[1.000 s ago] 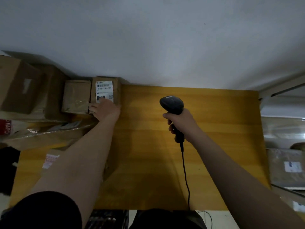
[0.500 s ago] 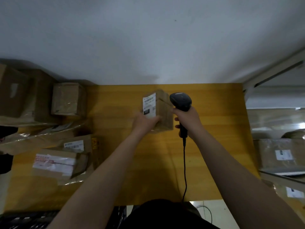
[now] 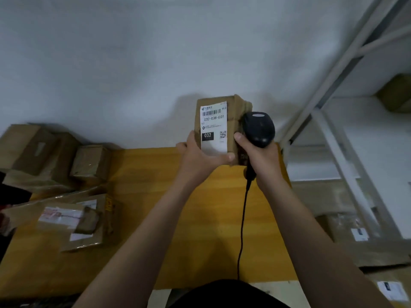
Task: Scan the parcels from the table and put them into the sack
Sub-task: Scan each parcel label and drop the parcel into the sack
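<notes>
The labelled parcel (image 3: 233,112) is held upright over the tabletop's (image 3: 155,196) far right corner, with its barcode label facing the person. The left hand (image 3: 200,156) grips its lower left side. The right hand (image 3: 260,158) is wrapped round a black scanner (image 3: 259,128), whose head is just beside the parcel's right face. More boxes (image 3: 89,162) crowd the tabletop's left edge.

Over far edge of yellow wooden table (image 3: 155,196): brown cardboard parcel with white label (image 3: 219,127), left hand (image 3: 200,157) at its left side, black handheld scanner (image 3: 259,128) in right hand (image 3: 263,157) just beside its right side. On table's left part: taped brown cardboard boxes (image 3: 90,162). Right of table: white metal rack (image 3: 378,134).
</notes>
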